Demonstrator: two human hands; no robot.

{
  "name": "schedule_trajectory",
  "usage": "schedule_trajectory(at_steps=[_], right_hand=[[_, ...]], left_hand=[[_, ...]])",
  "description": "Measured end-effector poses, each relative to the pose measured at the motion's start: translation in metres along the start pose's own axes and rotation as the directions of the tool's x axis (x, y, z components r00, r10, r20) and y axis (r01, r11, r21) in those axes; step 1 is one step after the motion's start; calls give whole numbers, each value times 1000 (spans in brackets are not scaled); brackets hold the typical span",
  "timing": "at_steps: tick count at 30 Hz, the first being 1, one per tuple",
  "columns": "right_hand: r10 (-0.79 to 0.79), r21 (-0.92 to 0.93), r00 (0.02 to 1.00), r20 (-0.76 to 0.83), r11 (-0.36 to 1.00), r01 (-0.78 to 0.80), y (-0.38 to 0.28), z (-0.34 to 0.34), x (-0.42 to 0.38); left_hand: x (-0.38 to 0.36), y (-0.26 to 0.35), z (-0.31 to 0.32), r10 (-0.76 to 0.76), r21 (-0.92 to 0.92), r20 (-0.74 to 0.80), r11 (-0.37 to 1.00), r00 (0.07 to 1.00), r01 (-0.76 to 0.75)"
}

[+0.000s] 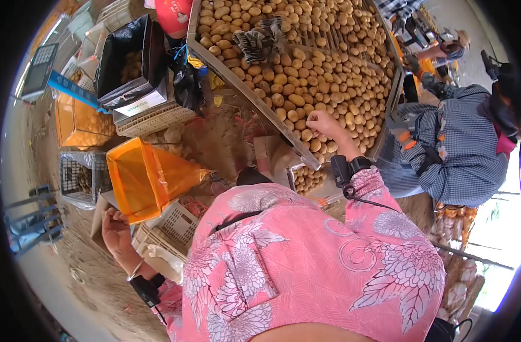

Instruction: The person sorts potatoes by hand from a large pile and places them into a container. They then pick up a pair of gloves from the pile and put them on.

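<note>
Fabric of a pink floral top point(306, 262) hides the foreground. Left hand point(116, 228) grips the orange bag's point(143, 176) edge. Right hand point(323, 122), curled shut, rests among potatoes point(306, 85); its contents are hidden. A co-worker point(460, 148) is partly cropped.

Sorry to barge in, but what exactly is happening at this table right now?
A person in a pink floral top stands at a sorting table covered in potatoes. Their right hand is closed over potatoes near the table's edge, while the left hand rests by the white crate that holds an open orange bag. A co-worker in a blue striped shirt stands at the far side of the table.
</note>
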State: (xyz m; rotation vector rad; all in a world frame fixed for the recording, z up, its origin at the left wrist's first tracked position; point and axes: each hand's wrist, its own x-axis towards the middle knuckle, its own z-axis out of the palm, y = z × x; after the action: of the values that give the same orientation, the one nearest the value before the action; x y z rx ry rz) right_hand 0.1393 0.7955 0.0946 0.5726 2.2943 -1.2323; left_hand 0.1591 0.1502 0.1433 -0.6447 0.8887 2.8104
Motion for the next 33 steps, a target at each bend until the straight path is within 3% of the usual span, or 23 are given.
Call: schedule_trajectory(at_steps=[3,7,10,11,13,18,20,25,33], right_hand=[[-11,10,1000,2,1000,11,-1,0,2],[-5,80,1000,8,997,4,-3,-7,19],[-64,-58,996,55,996,67,-3,-18,29],[-42,-30,999,30,999,43,-5,-23,29],[23,40,988,152,999,-30,-9,-29,28],[31,93,978,206,994,-51,-18,-38,21],[11,100,977,211,994,-33,-13,-37,24],[34,90,975,222,994,-55,-17,-39,22],[42,105,976,211,992,-66,-17,-37,19]], left_hand=[[27,-17,26,-63,32,6,997,998,63],[83,-48,98,-83,257,50,964,995,68],[123,-67,165,-152,429,123,899,981,86],[137,-78,188,-179,483,169,872,969,76],[161,-101,229,-225,554,177,827,958,92],[185,-162,317,-319,751,242,659,917,31],[211,-188,327,-355,878,190,479,916,3],[230,-235,349,-318,925,232,363,919,-108],[246,-264,357,-349,951,214,287,912,-113]])
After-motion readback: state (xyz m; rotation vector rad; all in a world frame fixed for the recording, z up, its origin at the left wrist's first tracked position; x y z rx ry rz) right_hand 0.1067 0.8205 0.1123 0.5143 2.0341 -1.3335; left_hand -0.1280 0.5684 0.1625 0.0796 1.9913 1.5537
